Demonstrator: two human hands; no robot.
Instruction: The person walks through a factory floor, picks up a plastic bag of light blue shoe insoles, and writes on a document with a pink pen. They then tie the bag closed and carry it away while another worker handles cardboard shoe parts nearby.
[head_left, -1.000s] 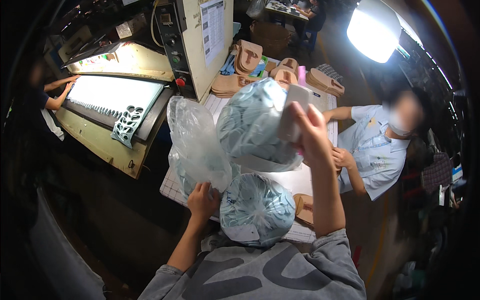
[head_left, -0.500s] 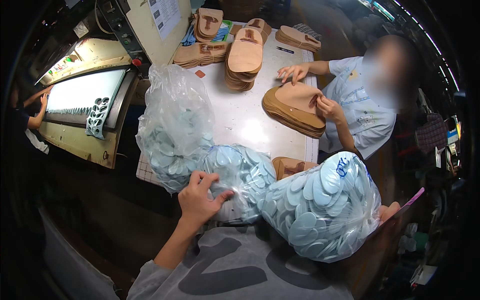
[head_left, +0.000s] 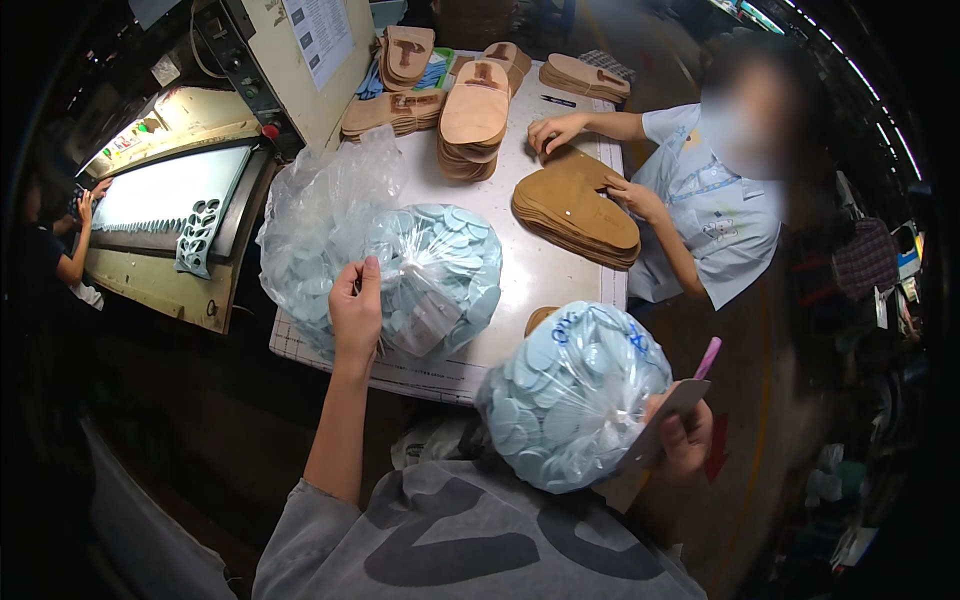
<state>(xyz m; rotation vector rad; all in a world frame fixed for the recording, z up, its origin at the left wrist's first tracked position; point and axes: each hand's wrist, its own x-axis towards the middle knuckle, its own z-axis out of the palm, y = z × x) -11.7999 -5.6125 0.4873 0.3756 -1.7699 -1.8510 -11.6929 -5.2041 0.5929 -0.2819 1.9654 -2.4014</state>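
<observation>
My left hand (head_left: pixel 357 315) is closed, thumb up, at the gathered plastic of a tied clear bag (head_left: pixel 455 245) filled with light-blue oval pieces. This bag rests on the white table beside a larger, loose-mouthed clear bag (head_left: pixel 300 270) holding similar pieces. In front of my body, a second tied bag (head_left: pixel 560 385) with blue handwriting hangs from my right hand (head_left: pixel 688 440). A pale card (head_left: pixel 665 425) and a pink pen-like stick (head_left: pixel 708 358) are also in that hand. Some of its fingers are hidden behind the card and bag.
Across the white table (head_left: pixel 440 378), a co-worker (head_left: pixel 715 200) handles a stack of brown sole-shaped pieces (head_left: pixel 575 225). Tan insole stacks (head_left: pixel 472 120) stand at the back. To the left, a machine bench (head_left: pixel 160 270) bears a cut light-blue sheet (head_left: pixel 170 190), with another person beside it.
The left-hand bag has moved farther onto the table. My right hand's bag has shifted left, revealing more of the hand and card. The co-worker's top tan piece no longer shows on the brown stack.
</observation>
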